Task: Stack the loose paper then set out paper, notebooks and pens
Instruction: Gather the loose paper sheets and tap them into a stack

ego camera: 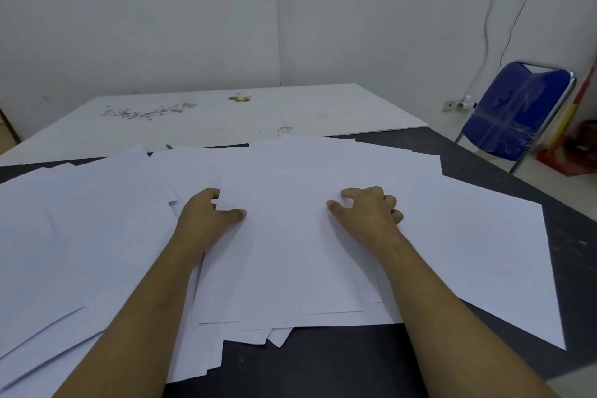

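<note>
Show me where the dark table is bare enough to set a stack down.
Bare: dark tabletop nearest you, between the forearms, and its right strip beyond the loose white paper sheets. Crowded: centre and left, under overlapping sheets.

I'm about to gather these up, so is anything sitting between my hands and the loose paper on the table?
Nothing visible does. The left hand pinches a sheet edge of the loose paper, and the right hand touches it from above.

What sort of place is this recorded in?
Probably a bare back room or makeshift workroom, not a furnished office: plain white walls with a loose cable hanging down, a dark table strewn with loose paper, and a blue folding chair wrapped in plastic.
</note>
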